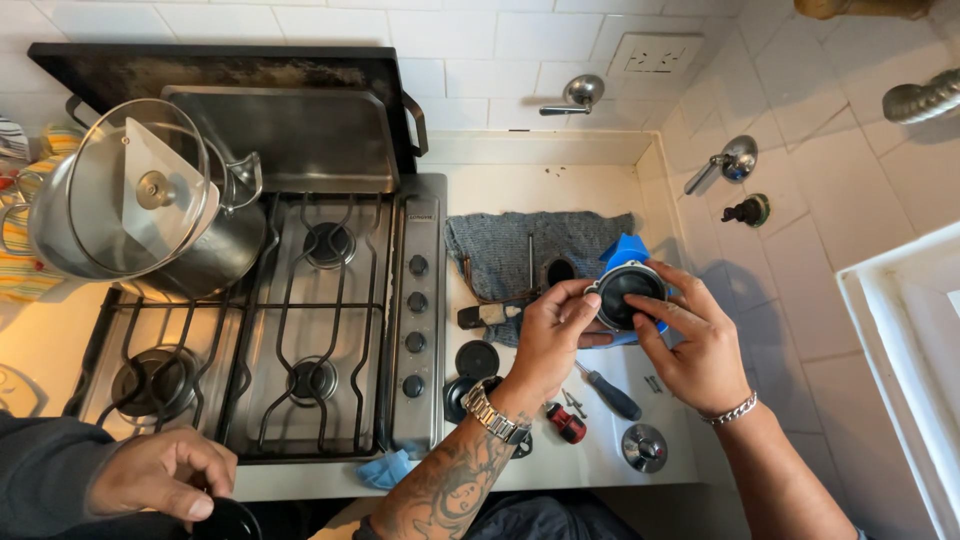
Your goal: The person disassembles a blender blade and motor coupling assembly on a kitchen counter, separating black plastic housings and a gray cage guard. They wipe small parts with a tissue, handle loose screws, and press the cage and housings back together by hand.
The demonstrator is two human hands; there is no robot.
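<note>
- Burner cap [628, 292], a round dark disc with a pale metal rim, sits between both of the person's hands above the white counter [560, 185], just right of the stove.
- Left hand [552, 335] pinches the disc's rim at 9 o'clock with thumb and fingertips closed on it; a metal watch is on that wrist.
- Right hand [695, 345] grips the rim from 3 to 5 o'clock, fingers curled round the edge; a chain bracelet hangs at that wrist.
- Judging by its look, the disc is stiff metal, light enough for fingertips, probably a little slick or greasy; the rim seems the surest place to hold it, since the flat face offers no purchase.
- Blue cloth [628, 250] shows behind the disc at 12 o'clock, and a grey knitted rag [500, 250] spreads over the counter at 10 o'clock.
- Below the hands, at 6 o'clock, lie a screwdriver [610, 392] with a dark handle, a red-handled tool [566, 422], some loose screws and another round burner part [644, 447].
- Farther left, at 9 o'clock, the gas stove [300, 320] carries a steel pot [140, 215] with a glass lid.
- Another person's hand [160, 472], in a dark sleeve, rests at the lower left on something black.
</note>
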